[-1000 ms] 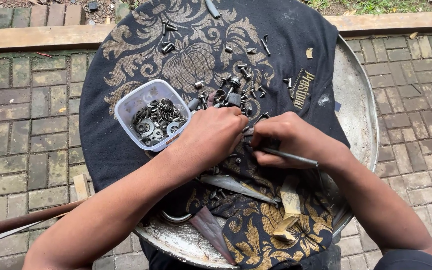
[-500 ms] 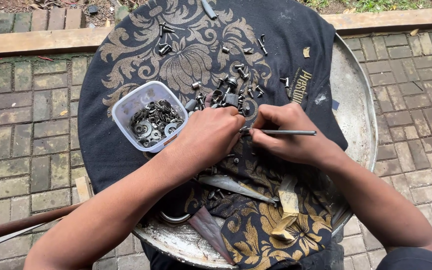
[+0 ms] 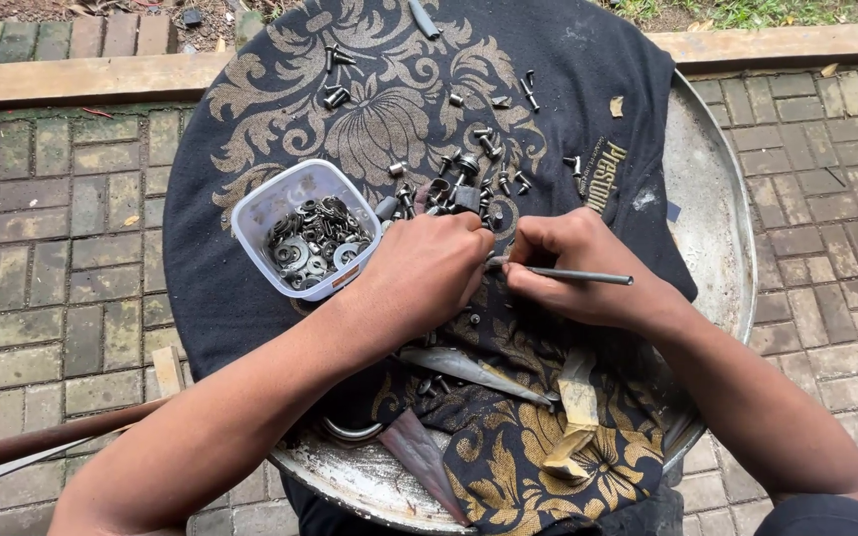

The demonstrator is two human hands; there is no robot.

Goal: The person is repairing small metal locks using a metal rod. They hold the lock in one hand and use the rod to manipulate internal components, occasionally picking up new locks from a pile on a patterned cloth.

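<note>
Right hand [image 3: 578, 268] pinches thin metal rod [image 3: 573, 275].

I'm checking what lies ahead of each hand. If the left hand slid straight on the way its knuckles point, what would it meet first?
Probably the heap of loose bolts and nuts on the dark cloth, just beyond the left hand. Its fingertips are curled under, so it may already touch some.
</note>
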